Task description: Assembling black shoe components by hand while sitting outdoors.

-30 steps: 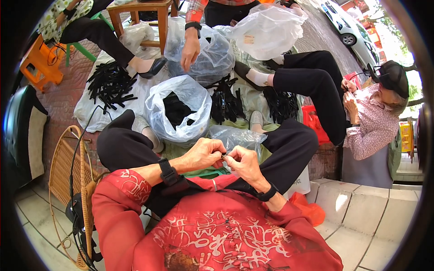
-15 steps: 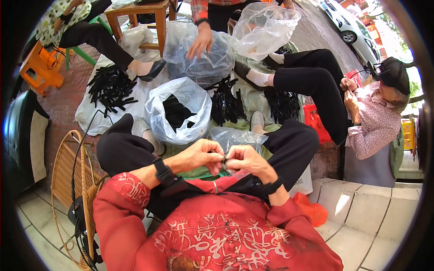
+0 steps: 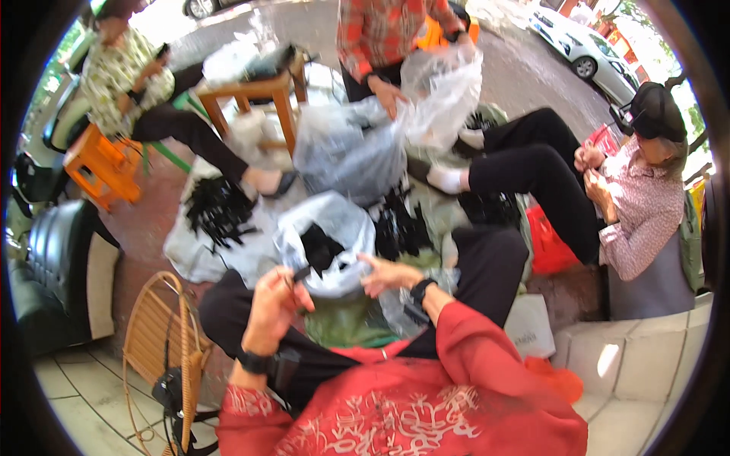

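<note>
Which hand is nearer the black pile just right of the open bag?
Right: the right hand is in front of the black pile; the left hand is farther, to its left.

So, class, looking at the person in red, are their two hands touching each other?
No, the left hand and right hand are apart, with the plastic bag showing between them.

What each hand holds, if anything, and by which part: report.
The left hand holds a small dark piece, seemingly by one end; the exact grip is blurred. Nothing shows in the right hand.
</note>
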### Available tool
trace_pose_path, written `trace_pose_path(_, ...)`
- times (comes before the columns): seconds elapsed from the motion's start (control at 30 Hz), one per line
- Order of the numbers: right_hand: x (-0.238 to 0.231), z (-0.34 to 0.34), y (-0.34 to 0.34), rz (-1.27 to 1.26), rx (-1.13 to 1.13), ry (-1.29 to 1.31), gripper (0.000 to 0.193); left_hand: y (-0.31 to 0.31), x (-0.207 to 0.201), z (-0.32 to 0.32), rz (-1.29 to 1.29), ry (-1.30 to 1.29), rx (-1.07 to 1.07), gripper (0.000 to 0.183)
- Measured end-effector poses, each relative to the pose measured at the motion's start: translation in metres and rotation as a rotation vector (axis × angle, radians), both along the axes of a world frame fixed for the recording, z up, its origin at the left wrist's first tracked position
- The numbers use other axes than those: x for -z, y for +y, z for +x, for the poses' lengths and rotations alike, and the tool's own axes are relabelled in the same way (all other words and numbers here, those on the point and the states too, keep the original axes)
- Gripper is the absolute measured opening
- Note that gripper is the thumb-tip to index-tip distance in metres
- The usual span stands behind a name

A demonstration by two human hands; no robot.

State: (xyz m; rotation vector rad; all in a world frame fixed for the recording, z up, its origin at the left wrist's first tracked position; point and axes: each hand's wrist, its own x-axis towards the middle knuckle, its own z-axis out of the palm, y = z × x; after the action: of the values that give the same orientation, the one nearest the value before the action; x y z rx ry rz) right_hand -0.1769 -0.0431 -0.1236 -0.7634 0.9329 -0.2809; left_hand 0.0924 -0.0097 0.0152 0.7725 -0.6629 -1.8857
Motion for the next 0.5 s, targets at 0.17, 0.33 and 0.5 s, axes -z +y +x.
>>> trace_pose_path(0.17, 0.072, 0.012, 0.010, -0.193, 0.048, 0.171, 0.062, 0.035, -0.019, -0.006, -0.066, 0.044, 0.005, 0.018)
trace_pose_path(0.33, 0.056, 0.020, 0.014, -0.371, 0.520, 0.070, 0.022, 0.050, -0.044, -0.007, -0.126, -0.001, -0.006, 0.015)
trace_pose_path(0.5, 0.046, -0.001, 0.012, -0.269, 0.671, -0.058, 0.018, 0.046, -0.061, -0.026, -0.145, -0.047, 0.051, 0.013)
